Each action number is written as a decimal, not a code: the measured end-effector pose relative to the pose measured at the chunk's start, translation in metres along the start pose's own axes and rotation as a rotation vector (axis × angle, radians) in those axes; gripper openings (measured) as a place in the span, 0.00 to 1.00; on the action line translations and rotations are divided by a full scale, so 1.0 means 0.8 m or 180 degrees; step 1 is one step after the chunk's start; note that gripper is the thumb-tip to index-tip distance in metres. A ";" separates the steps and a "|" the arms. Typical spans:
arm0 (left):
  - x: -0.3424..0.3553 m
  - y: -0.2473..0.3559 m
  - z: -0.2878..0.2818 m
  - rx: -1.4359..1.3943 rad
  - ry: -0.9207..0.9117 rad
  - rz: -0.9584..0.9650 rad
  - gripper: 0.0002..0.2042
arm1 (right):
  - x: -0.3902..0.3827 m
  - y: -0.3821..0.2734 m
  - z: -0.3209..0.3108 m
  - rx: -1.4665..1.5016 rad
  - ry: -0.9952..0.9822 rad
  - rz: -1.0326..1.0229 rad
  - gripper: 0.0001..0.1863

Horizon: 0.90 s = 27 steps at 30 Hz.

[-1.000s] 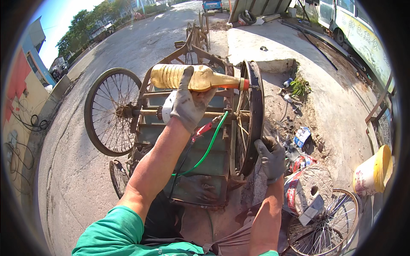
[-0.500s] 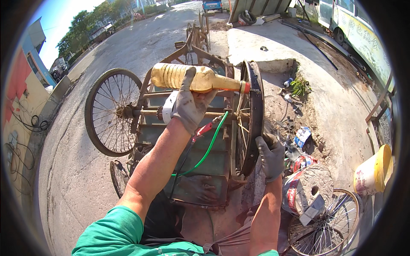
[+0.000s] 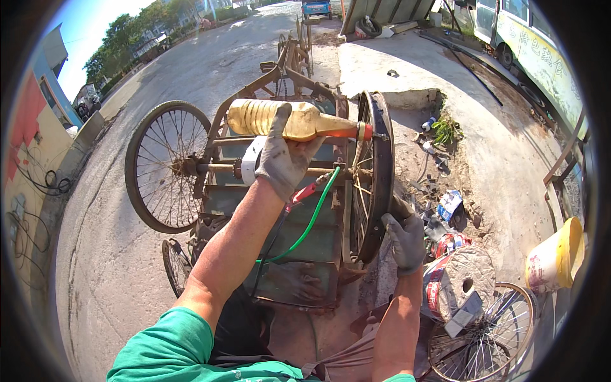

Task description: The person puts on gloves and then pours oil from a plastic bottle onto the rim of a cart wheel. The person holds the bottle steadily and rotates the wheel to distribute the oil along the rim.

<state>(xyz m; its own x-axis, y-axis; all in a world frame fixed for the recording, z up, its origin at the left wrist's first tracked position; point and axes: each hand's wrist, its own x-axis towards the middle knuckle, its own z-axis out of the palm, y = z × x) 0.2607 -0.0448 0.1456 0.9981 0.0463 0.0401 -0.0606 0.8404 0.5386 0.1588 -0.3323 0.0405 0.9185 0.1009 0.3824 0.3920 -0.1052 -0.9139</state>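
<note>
My left hand (image 3: 283,159), in a grey work glove, is wrapped round a clear plastic bottle (image 3: 270,119) of yellowish liquid. The bottle lies nearly level, its red-tipped neck at the upper part of the right spoked wheel (image 3: 374,184). My gloved right hand (image 3: 405,240) is at that wheel's lower right edge, thumb against the dark rim and fingers partly hidden along it. Both belong to an upturned tricycle cart with a rusty frame (image 3: 216,169). Beneath my left wrist, a red-handled air tool (image 3: 302,196) with a green hose (image 3: 312,223) lies over the cart.
The cart's other wheel (image 3: 168,167) stands at the left. Near my right arm are a large wrapped roll (image 3: 468,280), a loose spoked wheel (image 3: 490,337) and a yellow-and-white bucket (image 3: 557,254). Rubble and litter (image 3: 439,165) line a broken concrete edge. A van (image 3: 534,51) stands beyond.
My right hand has slid slightly down along the wheel's edge, its thumb now lower. The left hand and bottle have barely moved.
</note>
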 end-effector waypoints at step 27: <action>0.006 -0.002 0.002 0.0005 0.0021 0.0115 0.24 | -0.005 0.000 0.005 0.0185 0.0649 0.0412 0.13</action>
<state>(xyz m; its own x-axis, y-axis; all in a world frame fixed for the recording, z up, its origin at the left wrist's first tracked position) 0.2658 -0.0467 0.1467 0.9953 0.0801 0.0540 -0.0966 0.8373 0.5381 0.1546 -0.3291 0.0387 0.9547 -0.1121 0.2757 0.2721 -0.0465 -0.9612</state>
